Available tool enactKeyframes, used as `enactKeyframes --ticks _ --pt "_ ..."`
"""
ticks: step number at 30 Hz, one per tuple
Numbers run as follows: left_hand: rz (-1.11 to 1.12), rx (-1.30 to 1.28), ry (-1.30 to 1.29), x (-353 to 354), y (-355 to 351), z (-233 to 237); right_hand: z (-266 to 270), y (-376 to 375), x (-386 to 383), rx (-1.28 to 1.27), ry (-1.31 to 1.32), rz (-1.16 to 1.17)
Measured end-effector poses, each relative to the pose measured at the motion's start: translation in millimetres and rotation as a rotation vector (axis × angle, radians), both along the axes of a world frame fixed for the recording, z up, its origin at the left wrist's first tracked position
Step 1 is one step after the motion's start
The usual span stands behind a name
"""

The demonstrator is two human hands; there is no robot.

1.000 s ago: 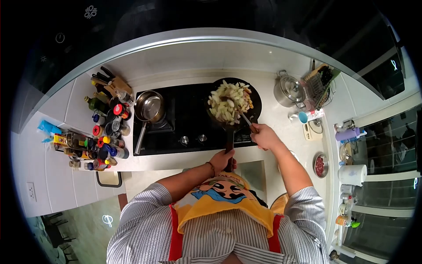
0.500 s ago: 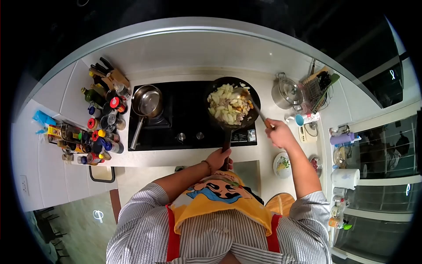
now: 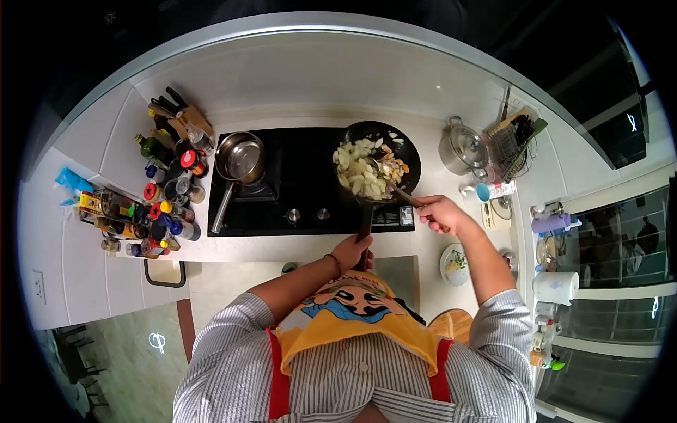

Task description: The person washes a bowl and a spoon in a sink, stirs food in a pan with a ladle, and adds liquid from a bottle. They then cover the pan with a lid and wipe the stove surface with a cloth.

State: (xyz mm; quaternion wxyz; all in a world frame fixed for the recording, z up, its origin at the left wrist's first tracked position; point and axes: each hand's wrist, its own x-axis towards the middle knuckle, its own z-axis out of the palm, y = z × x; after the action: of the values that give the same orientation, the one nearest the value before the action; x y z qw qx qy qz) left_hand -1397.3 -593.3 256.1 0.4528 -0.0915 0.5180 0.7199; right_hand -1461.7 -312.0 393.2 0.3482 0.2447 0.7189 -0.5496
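Observation:
A dark wok (image 3: 409,155) sits on the right side of the black stove. Chopped pale vegetable pieces (image 3: 356,166) fill its left half, with browned bits (image 3: 395,169) at the right. My left hand (image 3: 350,252) is wrapped round the wok's handle (image 3: 365,224), near my apron. In my right hand (image 3: 443,213), right of the wok, is the wooden handle of a spatula (image 3: 402,194). Its metal head reaches into the middle of the food and is partly covered by it.
A steel saucepan (image 3: 240,158) stands on the left burner. Jars and bottles (image 3: 169,194) crowd the left counter beside a knife block (image 3: 190,123). To the right are a lidded steel pot (image 3: 462,149), a blue cup (image 3: 482,192), a plate with chopped greens (image 3: 453,273) and a wooden board (image 3: 458,326).
My right hand has shifted slightly left and down, and the spatula head has moved from the wok's upper right towards its middle. Food is pushed leftward. My left hand stays on the handle.

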Motion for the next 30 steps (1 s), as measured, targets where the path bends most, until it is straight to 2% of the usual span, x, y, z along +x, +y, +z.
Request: enactKeyframes --ticks 2,4,5,7,8,10,11,14,19,21,22,24,26,28,30 --pt "-0.015 -0.035 -0.012 -1 -1 1 22 13 -6 0.033 -0.014 0.017" --pt "-0.008 -0.026 -0.020 -2 -2 -1 53 16 -7 0.291 0.066 0.223" --pt "0.000 -0.016 -0.027 -3 -2 -2 70 13 -4 0.288 0.066 0.220" --pt "-0.007 -0.024 -0.033 -5 -3 2 99 6 4 0.678 0.269 0.480" --pt "-0.011 -0.029 -0.040 -5 -3 4 97 10 9 0.677 0.267 0.479" --pt "-0.004 -0.026 -0.048 -5 -1 1 104 9 23 0.856 0.689 0.730" --pt "0.004 -0.023 -0.053 -6 -1 0 118 -1 32 0.850 0.552 0.721" --pt "0.003 -0.027 -0.060 -6 0 3 97 -13 42 0.837 0.523 0.759" --pt "-0.013 -0.025 -0.041 -5 -1 0 5 -23 28 0.895 0.604 0.682" --pt "-0.016 -0.023 -0.034 -4 -2 0 -40 -21 19 0.964 0.696 0.531" --pt "-0.016 -0.022 -0.038 -4 -2 0 -35 -31 20 0.966 0.694 0.526" --pt "-0.013 -0.019 -0.037 -5 1 2 -26 -47 17 0.624 0.466 0.249" --pt "-0.010 -0.036 -0.040 -5 1 4 -24 -40 23 0.599 0.464 0.247" --pt "-0.008 -0.023 -0.044 -4 0 -1 -1 -27 31 0.566 0.480 0.329" --pt "-0.005 -0.007 -0.043 -5 0 -3 17 -16 30 0.585 0.417 0.315"
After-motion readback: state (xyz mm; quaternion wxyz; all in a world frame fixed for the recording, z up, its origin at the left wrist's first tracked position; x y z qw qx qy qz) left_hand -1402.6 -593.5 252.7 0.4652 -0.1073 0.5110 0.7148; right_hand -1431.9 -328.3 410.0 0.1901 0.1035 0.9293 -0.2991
